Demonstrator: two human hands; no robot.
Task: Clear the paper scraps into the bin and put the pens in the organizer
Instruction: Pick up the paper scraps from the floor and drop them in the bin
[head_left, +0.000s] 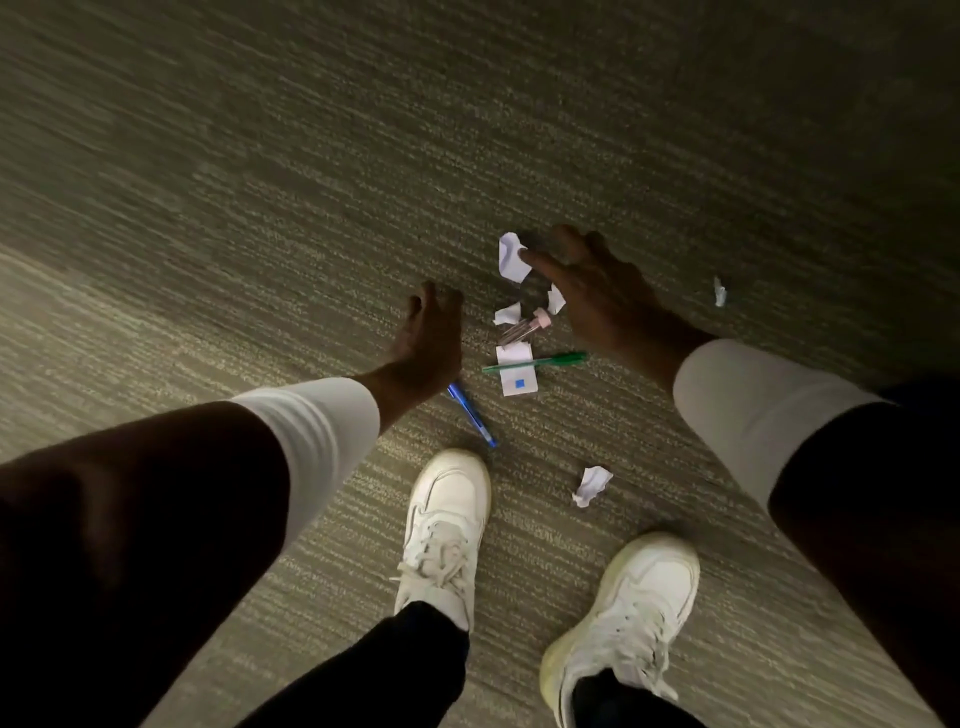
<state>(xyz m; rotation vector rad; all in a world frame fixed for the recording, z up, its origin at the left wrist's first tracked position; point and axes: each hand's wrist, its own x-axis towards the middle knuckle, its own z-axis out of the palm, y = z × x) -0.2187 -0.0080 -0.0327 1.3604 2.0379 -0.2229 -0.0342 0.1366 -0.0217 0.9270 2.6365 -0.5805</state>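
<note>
Both hands over grey-green striped carpet floor (260, 208), nothing gripped. Right hand (597, 291) fingers spread, index tip at crumpled white paper scrap (511, 257). Left hand (428, 332) fingers loosely curled, empty, above blue plastic pen (472, 413). Green pen (535, 362) lies across flat white paper slip (514, 374). Another crumpled scrap (591, 484) near white sneakers (449, 525).

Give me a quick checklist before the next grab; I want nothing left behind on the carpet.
1. Both hands free: left hand and right hand hold nothing: ok.
2. Right fingers at the top scrap: ok.
3. Green pen lies across a flat paper, lift the pen first: not ok.
4. Blue pen partly hidden under the left wrist: not ok.
5. Stray scraps beside the shoe and far right remain: not ok.
6. Bin and organizer within reach: cannot tell.
</note>
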